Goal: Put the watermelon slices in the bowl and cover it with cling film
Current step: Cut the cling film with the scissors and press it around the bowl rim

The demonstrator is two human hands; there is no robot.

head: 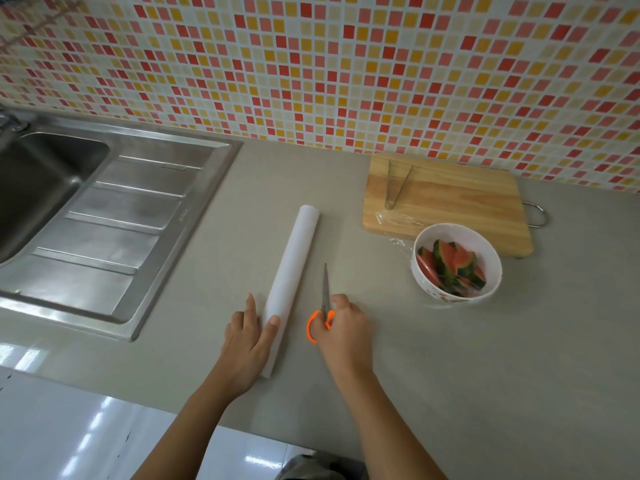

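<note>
A white bowl (456, 263) on the grey counter holds several watermelon slices (452, 268), and clear cling film (403, 247) lies stretched over it, with a loose edge trailing left onto the counter. The white cling film roll (294, 265) lies lengthwise at the counter's middle. My left hand (247, 344) rests on the roll's near end, thumb over it and fingers straight beside it. My right hand (344, 332) grips the orange handles of the scissors (325, 299), which lie flat with blades pointing away.
A wooden cutting board (450, 199) with metal tongs (396, 183) on it lies behind the bowl, against the tiled wall. A steel sink with a ribbed drainer (114, 216) fills the left. The counter's near edge drops to a glossy white floor.
</note>
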